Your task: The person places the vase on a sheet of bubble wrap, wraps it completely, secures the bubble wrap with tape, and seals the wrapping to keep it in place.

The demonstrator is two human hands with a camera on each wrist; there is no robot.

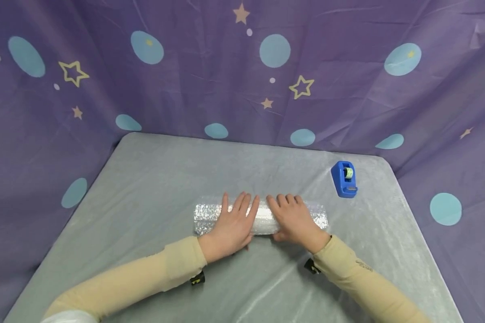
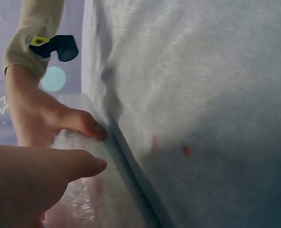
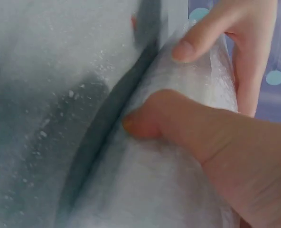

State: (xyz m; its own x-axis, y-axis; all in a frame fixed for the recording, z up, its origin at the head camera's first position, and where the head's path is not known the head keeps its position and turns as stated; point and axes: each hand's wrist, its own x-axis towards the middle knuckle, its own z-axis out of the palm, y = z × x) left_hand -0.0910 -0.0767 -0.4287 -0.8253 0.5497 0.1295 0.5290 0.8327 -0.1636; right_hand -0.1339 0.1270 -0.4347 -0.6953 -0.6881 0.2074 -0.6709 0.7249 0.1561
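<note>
A roll of clear, shiny bubble wrap (image 1: 264, 220) lies crosswise on the cloth-covered table in the head view. My left hand (image 1: 230, 226) holds its left part, fingers spread over the top and thumb low on the near side. Close beside it, my right hand (image 1: 294, 220) grips the right part, with the fingers bent over the top. In the right wrist view, the right thumb (image 3: 154, 114) presses the near face of the roll (image 3: 145, 190), and the left hand (image 3: 245, 42) straddles it further along. The roll's underside is hidden.
A blue tape dispenser (image 1: 345, 180) with a roll of tape stands at the back right. Grey, wrinkled cloth covers the table (image 1: 161, 179). Purple curtains (image 1: 210, 80) with stars and dots hang behind and at both sides.
</note>
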